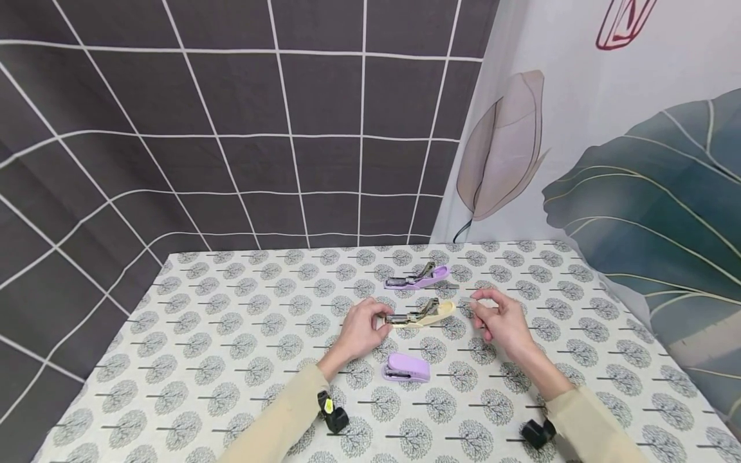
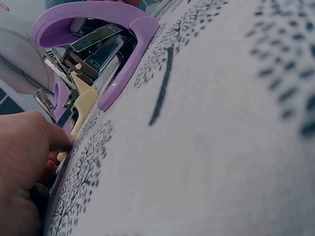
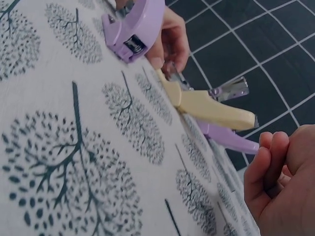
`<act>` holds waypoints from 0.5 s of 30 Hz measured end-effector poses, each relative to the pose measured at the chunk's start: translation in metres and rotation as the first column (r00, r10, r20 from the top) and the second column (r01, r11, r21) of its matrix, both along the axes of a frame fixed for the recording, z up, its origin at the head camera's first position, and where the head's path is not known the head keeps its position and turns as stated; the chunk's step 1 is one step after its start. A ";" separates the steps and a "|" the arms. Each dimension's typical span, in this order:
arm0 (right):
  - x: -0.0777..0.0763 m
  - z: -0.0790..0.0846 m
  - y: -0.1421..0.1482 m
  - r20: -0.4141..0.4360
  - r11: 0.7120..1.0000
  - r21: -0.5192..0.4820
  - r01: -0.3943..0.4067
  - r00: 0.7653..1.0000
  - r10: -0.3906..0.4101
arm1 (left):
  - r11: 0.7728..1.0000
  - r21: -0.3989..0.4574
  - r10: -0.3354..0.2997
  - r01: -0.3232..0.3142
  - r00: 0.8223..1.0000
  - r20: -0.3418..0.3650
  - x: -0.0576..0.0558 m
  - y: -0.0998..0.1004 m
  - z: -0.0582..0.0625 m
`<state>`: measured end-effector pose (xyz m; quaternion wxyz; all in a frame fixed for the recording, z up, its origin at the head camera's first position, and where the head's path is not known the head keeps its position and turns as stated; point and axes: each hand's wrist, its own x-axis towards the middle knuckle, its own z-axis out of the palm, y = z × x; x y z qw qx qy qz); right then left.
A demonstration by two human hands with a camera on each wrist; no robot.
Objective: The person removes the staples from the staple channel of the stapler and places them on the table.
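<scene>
My left hand (image 1: 363, 326) pinches the front end of a cream stapler (image 1: 444, 312), its metal parts folded open and exposed. Just off the stapler's right end, my right hand (image 1: 502, 319) pinches a small silvery strip of staples (image 1: 466, 299) between thumb and fingers. In the right wrist view that hand (image 3: 283, 172) has curled fingers that hide the strip. Nearest to me lies a closed purple stapler (image 1: 408, 366), seen large in the left wrist view. Behind the cream one, a second purple stapler (image 1: 433, 276) lies opened up.
A short grey strip (image 1: 449, 287) lies at the right end of the far purple stapler. The tablecloth (image 1: 243, 386) is white with a tree print. A dark gridded curtain (image 1: 231, 161) and a leaf-patterned curtain (image 1: 579, 83) hang behind the table.
</scene>
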<state>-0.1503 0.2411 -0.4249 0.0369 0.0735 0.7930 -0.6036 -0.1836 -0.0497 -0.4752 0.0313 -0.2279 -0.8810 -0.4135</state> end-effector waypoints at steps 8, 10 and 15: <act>0.000 -0.012 0.006 0.021 0.999 0.028 -0.031 0.999 0.031 | 1.000 -0.004 0.003 -0.003 1.000 -0.003 0.000 0.000 0.000; 0.000 -0.015 0.006 0.027 0.999 0.039 -0.038 0.999 0.037 | 1.000 -0.006 0.005 -0.005 1.000 -0.006 0.000 0.000 0.000; 0.000 -0.020 0.006 0.023 0.996 0.065 -0.061 0.998 0.059 | 1.000 -0.010 0.010 -0.010 1.000 -0.005 0.001 0.000 0.001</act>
